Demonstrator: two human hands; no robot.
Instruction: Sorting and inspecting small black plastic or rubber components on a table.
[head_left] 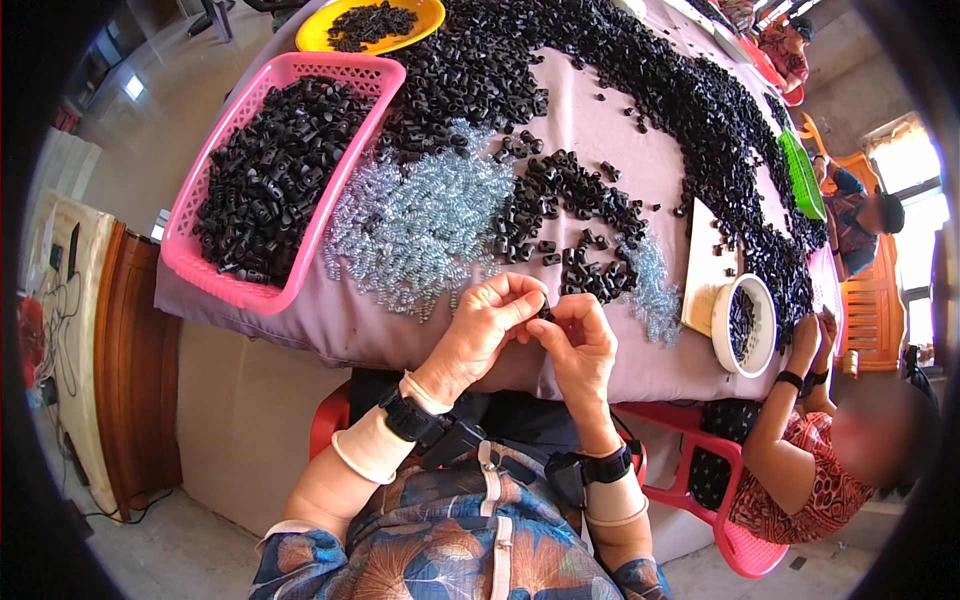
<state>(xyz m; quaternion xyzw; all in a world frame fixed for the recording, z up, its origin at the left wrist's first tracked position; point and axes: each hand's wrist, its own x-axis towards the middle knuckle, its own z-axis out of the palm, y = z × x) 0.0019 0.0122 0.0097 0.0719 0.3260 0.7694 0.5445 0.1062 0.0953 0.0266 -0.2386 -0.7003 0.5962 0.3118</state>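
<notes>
My left hand (490, 325) and my right hand (578, 340) meet in front of me at the table's near edge, fingers pinched. Between their fingertips is a small black plastic part (543, 311), mostly hidden by the fingers; both hands seem to grip it. Just beyond them lie loose black plastic parts (597, 275) in a rough ring. To the left spreads a heap of small clear-bluish springs (420, 230), and a smaller pile of springs (655, 295) lies to the right.
A pink basket (290, 290) full of black parts stands at the left, with a yellow plate (425, 18) behind it. A white bowl (765, 330) and a board (703, 262) are at right. A person (800, 450) sits on my right; others sit farther along the cloth-covered table (600, 130).
</notes>
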